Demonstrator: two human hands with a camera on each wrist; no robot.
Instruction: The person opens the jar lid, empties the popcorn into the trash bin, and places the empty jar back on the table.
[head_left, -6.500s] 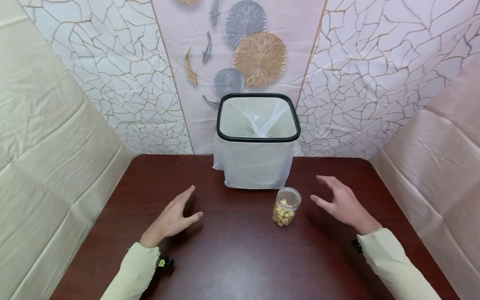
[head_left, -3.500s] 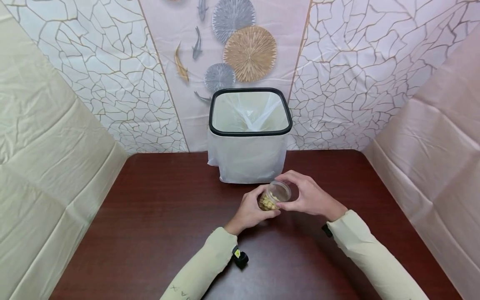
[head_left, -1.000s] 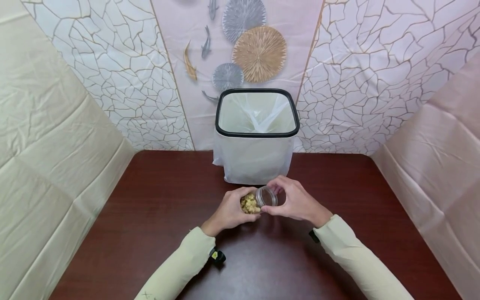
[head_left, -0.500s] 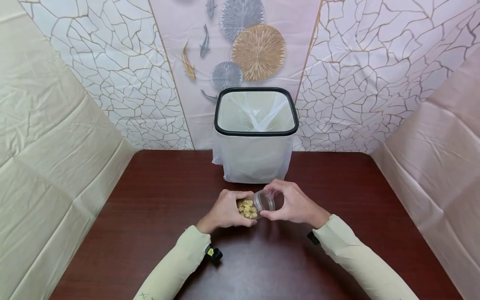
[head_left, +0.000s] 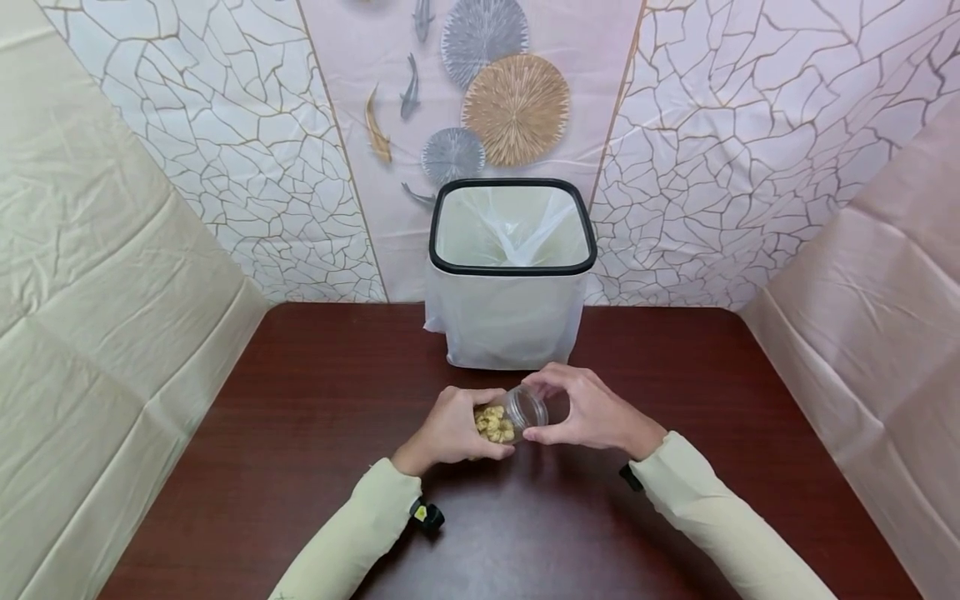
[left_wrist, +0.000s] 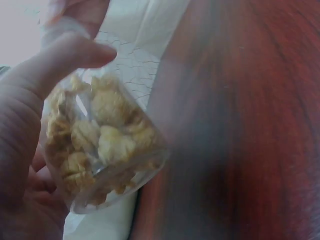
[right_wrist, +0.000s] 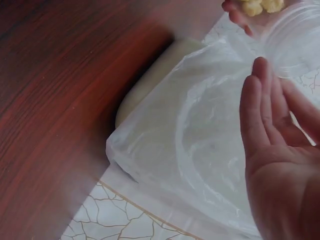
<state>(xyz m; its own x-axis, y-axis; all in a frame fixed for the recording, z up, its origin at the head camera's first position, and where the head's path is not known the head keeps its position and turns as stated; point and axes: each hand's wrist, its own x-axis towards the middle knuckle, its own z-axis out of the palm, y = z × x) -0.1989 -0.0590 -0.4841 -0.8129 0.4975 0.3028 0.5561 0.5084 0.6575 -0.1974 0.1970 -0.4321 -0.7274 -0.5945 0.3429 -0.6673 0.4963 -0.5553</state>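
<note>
A clear jar (head_left: 513, 402) of yellowish popcorn (head_left: 495, 425) is held between both hands in front of the bin, tipped on its side with its rim end to the right. My left hand (head_left: 444, 427) grips the body, thumb and fingers around it. In the left wrist view the jar's base (left_wrist: 125, 182) shows close over the table, popcorn pressed against its wall. My right hand (head_left: 596, 414) pinches the ribbed rim end (head_left: 528, 406) between thumb and fingers. The right wrist view shows that hand's fingers (right_wrist: 257, 107) extended along this end.
Behind the hands stands a bin (head_left: 513, 321) with a black rim and a white plastic liner, near the back of the dark red table (head_left: 322, 375). Patterned cloth (head_left: 247, 150) hangs behind, and pale cloth walls (head_left: 97, 275) flank both sides.
Earlier the jar stood upright on the table with both hands apart from it. Both hands took hold of it, then tilted it and brought it left. Over the last half second it barely moves.
</note>
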